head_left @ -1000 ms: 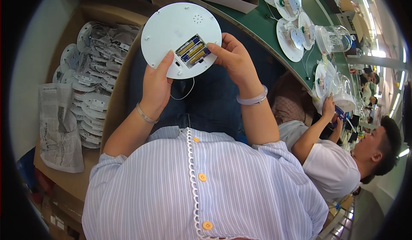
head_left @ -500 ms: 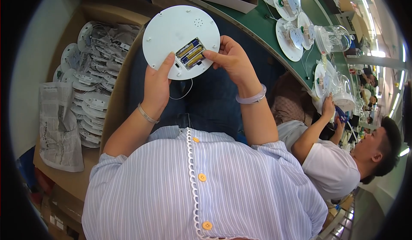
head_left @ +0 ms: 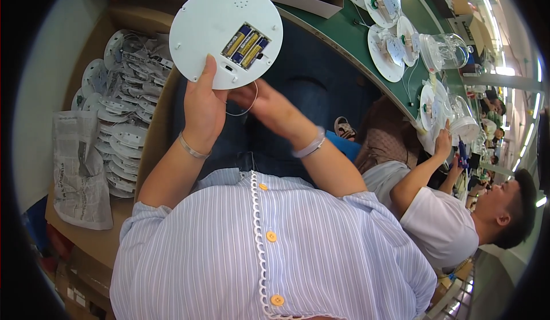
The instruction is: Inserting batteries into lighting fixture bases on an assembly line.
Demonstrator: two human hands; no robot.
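I find the white battery-base disc (head_left: 207,29) at the frame's upper centre, its lower rim pinched by the left hand (head_left: 205,105), cannot tell whether the blurred right hand (head_left: 274,110) holds anything, and judge the disc light, stiff, slick, best gripped rimwise.

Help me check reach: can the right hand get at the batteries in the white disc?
Probably yes: the batteries lie uncovered, and the left hand grips the white disc clear of them. The right hand, just below the disc, would come around its edge.
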